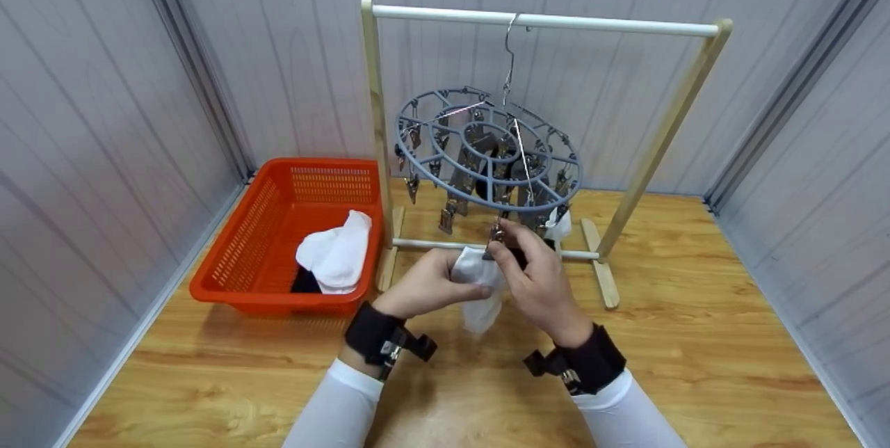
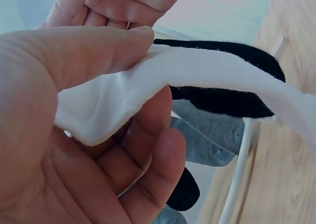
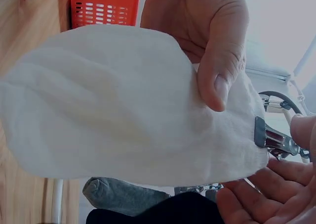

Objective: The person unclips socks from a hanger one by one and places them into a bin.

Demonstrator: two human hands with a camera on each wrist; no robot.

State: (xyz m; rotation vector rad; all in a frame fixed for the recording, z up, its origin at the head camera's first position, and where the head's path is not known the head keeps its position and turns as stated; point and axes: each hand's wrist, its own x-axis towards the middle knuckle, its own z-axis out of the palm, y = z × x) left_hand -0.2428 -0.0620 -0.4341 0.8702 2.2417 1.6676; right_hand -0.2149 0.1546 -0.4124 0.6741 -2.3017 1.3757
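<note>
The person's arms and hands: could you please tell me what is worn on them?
The person wears white fabric sleeves and broad black wrist straps, each strap bearing a small black bracket with metal fittings. The left hand and right hand are bare.

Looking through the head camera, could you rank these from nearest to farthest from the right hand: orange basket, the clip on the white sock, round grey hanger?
From the right hand:
1. Clip: pinched in its fingers.
2. Round grey hanger: just above the hand.
3. Orange basket: off to the left, beyond the left hand.
</note>
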